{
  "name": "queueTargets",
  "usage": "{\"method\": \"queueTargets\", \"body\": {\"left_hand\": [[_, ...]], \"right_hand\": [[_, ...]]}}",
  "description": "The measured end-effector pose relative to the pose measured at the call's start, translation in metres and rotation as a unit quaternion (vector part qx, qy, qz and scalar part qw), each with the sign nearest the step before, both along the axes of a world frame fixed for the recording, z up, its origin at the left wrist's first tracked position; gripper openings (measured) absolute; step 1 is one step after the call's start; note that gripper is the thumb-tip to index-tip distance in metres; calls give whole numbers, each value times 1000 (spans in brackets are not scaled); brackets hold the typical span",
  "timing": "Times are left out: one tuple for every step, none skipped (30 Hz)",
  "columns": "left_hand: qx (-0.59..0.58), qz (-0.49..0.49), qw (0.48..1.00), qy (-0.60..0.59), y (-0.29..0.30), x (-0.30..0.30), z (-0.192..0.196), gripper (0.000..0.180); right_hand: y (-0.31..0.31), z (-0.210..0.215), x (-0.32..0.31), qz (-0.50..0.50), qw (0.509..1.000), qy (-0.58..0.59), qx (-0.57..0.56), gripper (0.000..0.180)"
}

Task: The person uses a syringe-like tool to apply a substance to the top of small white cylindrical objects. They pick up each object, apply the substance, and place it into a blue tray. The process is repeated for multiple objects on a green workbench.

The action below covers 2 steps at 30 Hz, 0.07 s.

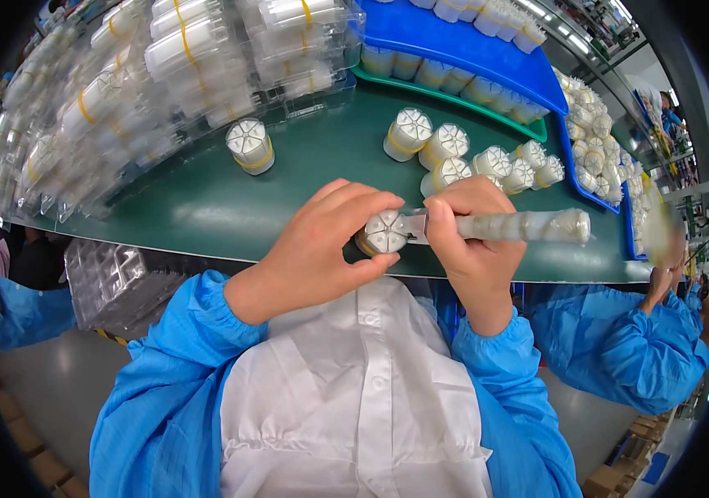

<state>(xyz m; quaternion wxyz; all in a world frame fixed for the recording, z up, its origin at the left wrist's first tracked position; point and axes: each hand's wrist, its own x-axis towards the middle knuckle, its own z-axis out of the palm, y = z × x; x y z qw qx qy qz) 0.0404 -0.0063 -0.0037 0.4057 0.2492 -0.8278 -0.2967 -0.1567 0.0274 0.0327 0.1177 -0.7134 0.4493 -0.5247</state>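
My left hand (321, 241) is curled round a white cylindrical part (386, 232) whose round top is split into wedge-shaped segments. It is held near the table's front edge. My right hand (479, 245) is closed on a hand tool (537, 226) with a thick, whitish wrapped handle pointing right. The tool's flat metal end meets the right side of the part; its exact tip is hard to make out. Similar white cylinders with yellow bands stand beyond my hands: one alone (250, 146) at the left, another (408, 133) at the head of a loose group to the right.
Stacked clear plastic trays (197, 62) of banded white parts fill the far left. A blue tray (454, 37) rests over a green tray (541, 129) at the back. Another blue tray (595, 197) of parts stands right. Co-workers in blue sleeves (620, 340) sit to either side.
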Motion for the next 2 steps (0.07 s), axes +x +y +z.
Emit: {"method": "queueTargets", "body": {"left_hand": [[-2, -2, 1000, 3, 0, 0, 0, 52], [22, -2, 1000, -8, 2, 1, 3, 58]], "right_hand": [[0, 0, 1, 4, 1000, 1, 0, 6], [0, 0, 0, 14, 1000, 3, 18, 6]]}}
